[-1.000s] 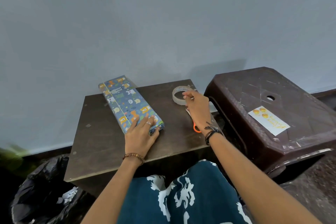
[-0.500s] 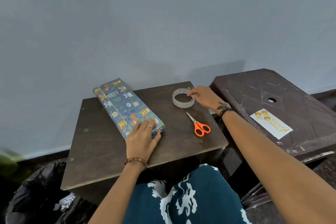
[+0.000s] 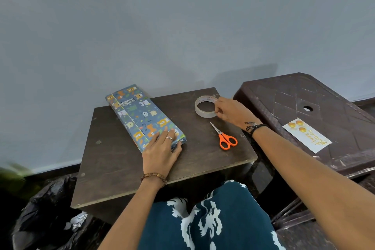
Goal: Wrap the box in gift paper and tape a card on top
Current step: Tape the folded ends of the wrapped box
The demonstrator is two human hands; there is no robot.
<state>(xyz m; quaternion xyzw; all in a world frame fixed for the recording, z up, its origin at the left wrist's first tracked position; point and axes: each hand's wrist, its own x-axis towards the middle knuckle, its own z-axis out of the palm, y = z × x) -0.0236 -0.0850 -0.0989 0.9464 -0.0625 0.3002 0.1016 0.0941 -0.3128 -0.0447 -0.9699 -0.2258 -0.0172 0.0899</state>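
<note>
Box [image 3: 142, 119], wrapped, lies on the table [image 3: 113, 160], stiff under my flat left hand [image 3: 161, 147]. My right hand [image 3: 231, 110] pinches the tape roll [image 3: 205, 106], probably light and sticky.

- A wrapped box [image 3: 142, 116], in blue gift paper printed with bears, lies slantwise on the left part of a dark wooden table [image 3: 113, 168].
- The left hand [image 3: 161, 149] rests flat on the box's near end, fingers straight, thumb against the end fold.
- The right hand [image 3: 231, 110] pinches the right rim of a clear tape roll [image 3: 205, 106] lying at the table's far right.
- Orange-handled scissors [image 3: 224, 137] lie closed just nearer than the roll, apart from it.
- A birthday card [image 3: 306, 135] lies on a brown plastic stool [image 3: 324, 103] to the right.
- A black bin bag [image 3: 46, 209] sits at lower left.
</note>
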